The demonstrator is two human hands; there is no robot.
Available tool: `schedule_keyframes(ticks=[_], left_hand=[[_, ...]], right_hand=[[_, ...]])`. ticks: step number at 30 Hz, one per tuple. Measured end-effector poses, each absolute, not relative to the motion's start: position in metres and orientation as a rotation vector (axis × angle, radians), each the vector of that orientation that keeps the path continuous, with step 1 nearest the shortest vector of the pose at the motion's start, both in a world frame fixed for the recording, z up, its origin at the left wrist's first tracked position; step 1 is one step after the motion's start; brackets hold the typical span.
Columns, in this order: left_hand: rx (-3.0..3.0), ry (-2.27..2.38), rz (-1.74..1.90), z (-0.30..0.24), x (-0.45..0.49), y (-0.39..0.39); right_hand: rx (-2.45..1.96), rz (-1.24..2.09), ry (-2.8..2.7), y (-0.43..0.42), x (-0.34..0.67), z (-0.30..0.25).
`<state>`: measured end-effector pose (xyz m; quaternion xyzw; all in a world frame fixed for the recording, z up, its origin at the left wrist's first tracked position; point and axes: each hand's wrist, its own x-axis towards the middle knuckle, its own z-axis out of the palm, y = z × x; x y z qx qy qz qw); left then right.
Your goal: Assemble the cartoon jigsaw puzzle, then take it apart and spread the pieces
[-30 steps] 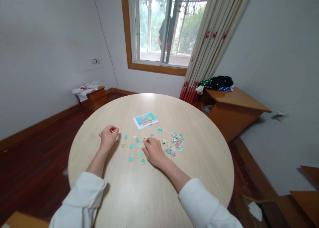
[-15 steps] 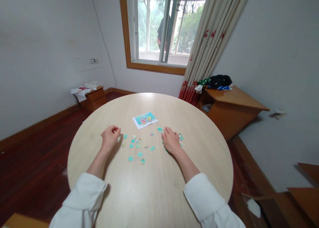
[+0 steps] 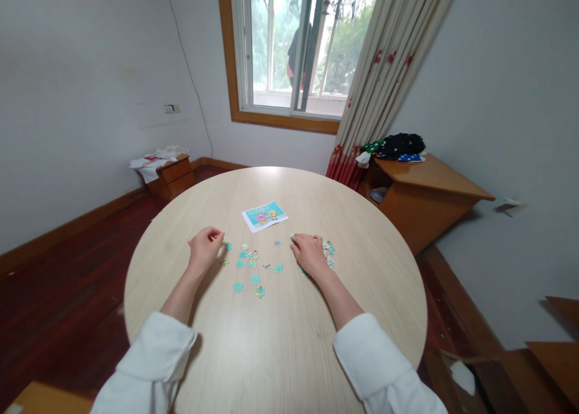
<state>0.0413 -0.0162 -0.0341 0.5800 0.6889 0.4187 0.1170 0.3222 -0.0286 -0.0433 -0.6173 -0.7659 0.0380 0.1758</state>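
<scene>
My right hand (image 3: pixel 311 254) is closed at the fingertips on a teal jigsaw piece (image 3: pixel 292 237), mostly covered by the fingers. Beside its knuckles lies a cluster of jigsaw pieces (image 3: pixel 329 251), partly behind the hand. To the left, my left hand (image 3: pixel 205 249) is curled with thumb and fingers together. Whatever it may hold is hidden. A teal piece (image 3: pixel 228 246) lies just off its fingertips. Between the hands several loose pieces are scattered, among them a pink one (image 3: pixel 277 243) and a teal one (image 3: pixel 238 287).
A printed cartoon picture (image 3: pixel 265 216) lies beyond the pieces on the round wooden table (image 3: pixel 253 360). Past its right edge stands a tilted brown desk (image 3: pixel 434 185) with cloths (image 3: pixel 400 146) on it. A small drawer cabinet (image 3: pixel 174 176) stands at the back left.
My right hand's fingers have shifted and drawn together over the teal piece that lay by the fingertips. The left hand has barely moved. The view has shifted slightly.
</scene>
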Motion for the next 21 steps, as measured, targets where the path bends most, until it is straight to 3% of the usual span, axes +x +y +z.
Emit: schedule_keyframes(ticks=[21], left_hand=[[1.697, 1.998, 1.227, -0.0338, 0.0422, -0.0170]], right_hand=[[-1.898, 0.128, -2.051, -0.0300, 0.3326, -0.0388]])
